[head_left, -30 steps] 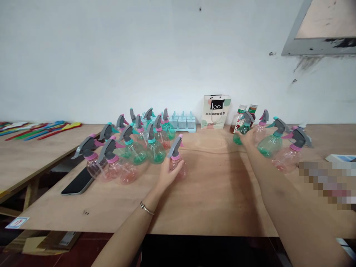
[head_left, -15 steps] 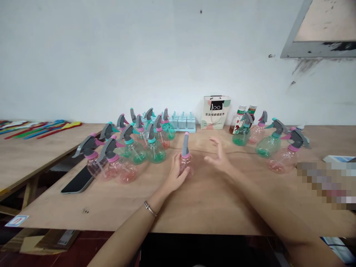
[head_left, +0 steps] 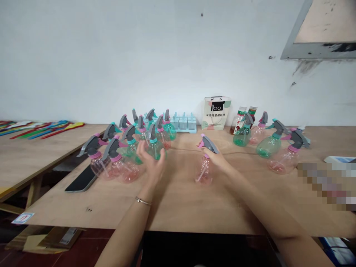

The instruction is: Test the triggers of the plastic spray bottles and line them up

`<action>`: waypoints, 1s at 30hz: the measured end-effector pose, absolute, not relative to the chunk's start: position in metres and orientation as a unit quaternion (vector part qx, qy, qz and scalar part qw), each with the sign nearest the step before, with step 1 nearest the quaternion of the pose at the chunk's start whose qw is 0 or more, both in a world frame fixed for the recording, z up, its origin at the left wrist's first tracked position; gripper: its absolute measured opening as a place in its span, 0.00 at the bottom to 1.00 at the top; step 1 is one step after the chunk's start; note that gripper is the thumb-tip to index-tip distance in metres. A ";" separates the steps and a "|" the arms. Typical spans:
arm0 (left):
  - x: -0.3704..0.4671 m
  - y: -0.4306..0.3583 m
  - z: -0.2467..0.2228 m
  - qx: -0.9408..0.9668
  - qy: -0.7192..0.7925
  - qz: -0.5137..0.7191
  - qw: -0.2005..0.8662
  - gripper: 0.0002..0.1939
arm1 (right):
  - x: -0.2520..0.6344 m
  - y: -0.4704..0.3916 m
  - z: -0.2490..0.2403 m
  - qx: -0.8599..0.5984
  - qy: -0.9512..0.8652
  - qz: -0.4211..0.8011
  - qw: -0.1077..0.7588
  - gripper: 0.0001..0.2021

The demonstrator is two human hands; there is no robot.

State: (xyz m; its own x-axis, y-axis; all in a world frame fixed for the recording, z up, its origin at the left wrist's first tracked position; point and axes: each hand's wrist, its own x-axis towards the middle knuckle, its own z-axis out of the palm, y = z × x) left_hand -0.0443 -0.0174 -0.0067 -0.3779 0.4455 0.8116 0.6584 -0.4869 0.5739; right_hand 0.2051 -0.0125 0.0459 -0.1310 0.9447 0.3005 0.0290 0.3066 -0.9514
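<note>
A clear pink spray bottle (head_left: 204, 173) with a grey and pink trigger head is at the middle of the wooden table (head_left: 178, 207). My right hand (head_left: 214, 155) is closed around its neck and head. To the left, my left hand (head_left: 152, 159) has its fingers spread and holds nothing, in front of a green spray bottle (head_left: 156, 148). More pink and green spray bottles stand in a group on the left, among them a pink one (head_left: 125, 170) near the front. On the right are several others, including a green one (head_left: 268, 146) and a pink one (head_left: 283, 161).
A phone (head_left: 81, 180) lies by the left bottles. Along the wall stand a light blue mould tray (head_left: 183, 128), a paper bag (head_left: 216, 115) and two labelled drink bottles (head_left: 238, 120). Coloured strips (head_left: 44, 128) lie on the left table.
The pink spray bottle has moved right, its head turned sideways. My left hand has let go of it and moved left; my right hand has taken hold of its top.
</note>
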 end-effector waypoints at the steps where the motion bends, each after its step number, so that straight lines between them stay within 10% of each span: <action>1: -0.055 -0.011 -0.005 -0.532 -0.523 -0.662 0.077 0.40 | 0.207 -0.013 0.050 -0.395 -0.602 0.459 0.521 0.13; 8: -0.078 0.018 -0.017 -0.559 -0.582 -0.587 -0.059 0.44 | 0.212 -0.022 0.087 -0.282 -0.525 0.633 0.494 0.16; 30: -0.016 -0.036 -0.010 -0.707 -0.496 -0.443 -0.241 0.38 | 0.221 -0.002 0.088 -0.288 -0.469 0.613 0.567 0.06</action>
State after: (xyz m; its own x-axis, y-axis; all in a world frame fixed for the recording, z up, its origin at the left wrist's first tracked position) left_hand -0.0165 -0.0356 -0.0096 0.1150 0.9150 0.3867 0.4877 -0.3911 0.7805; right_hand 0.2210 -0.0017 0.0881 -0.1919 0.9652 0.1777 -0.4250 0.0815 -0.9015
